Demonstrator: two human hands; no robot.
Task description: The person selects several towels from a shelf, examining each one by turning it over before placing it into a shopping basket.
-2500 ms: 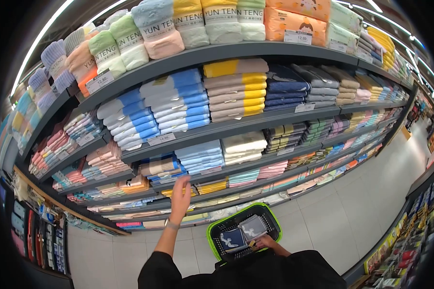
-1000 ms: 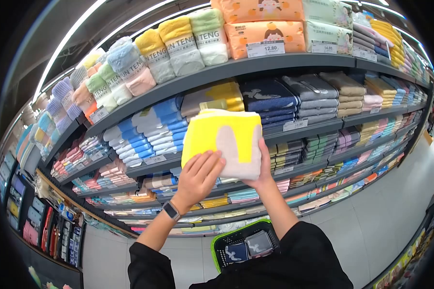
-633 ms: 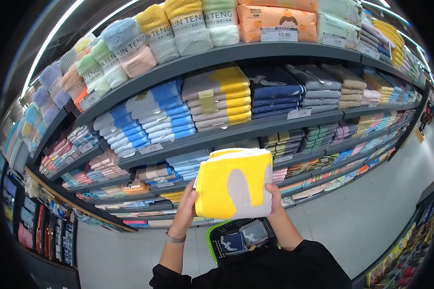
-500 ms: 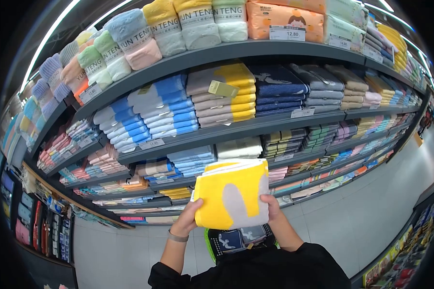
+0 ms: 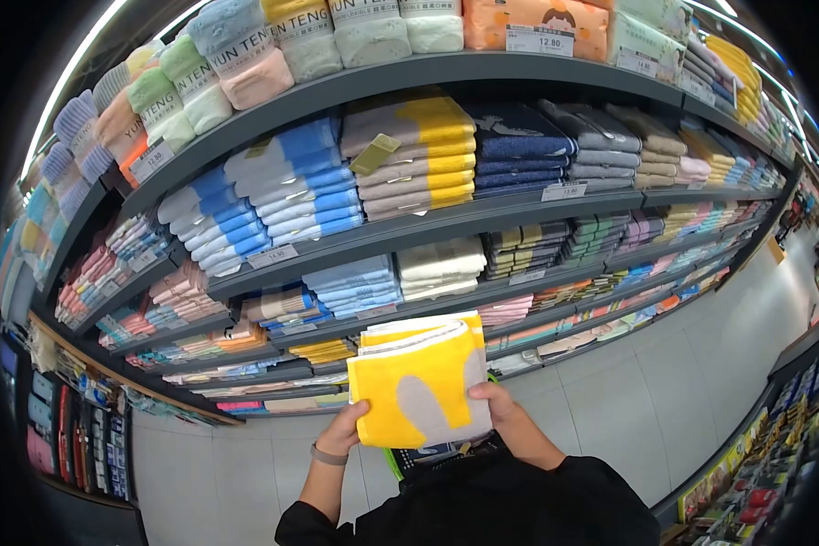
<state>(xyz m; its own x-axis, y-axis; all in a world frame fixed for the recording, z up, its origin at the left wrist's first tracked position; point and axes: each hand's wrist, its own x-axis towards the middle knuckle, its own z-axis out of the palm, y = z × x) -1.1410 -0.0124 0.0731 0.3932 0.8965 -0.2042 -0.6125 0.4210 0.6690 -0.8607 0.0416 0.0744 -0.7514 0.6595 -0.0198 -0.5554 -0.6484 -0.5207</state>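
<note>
A folded yellow and grey towel (image 5: 382, 387), white along its folded edges, is held up in front of me. My left hand (image 5: 344, 428) grips its lower left side, thumb on the front face. On the right side, my right hand (image 5: 499, 400) pinches the edge with its thumb in front; the fingers behind are hidden. Behind and below the towel is a basket (image 5: 394, 462) with a green rim, mostly covered by the towel and my dark clothes. A matching stack of grey and yellow towels (image 5: 408, 168) lies on the shelf ahead, with a tag on top.
Shelves (image 5: 328, 241) curve across the view, holding stacks of blue-and-white towels (image 5: 305, 182), navy towels (image 5: 519, 155) and cream towels (image 5: 441, 266). Packaged towels (image 5: 369, 32) line the top shelf. Grey tiled floor (image 5: 601, 400) lies below. Another display (image 5: 764, 464) stands at lower right.
The towel and both hands have shifted slightly left and down in view, and the towel has tilted a little. The shelves have shifted left too. The basket is now more covered.
</note>
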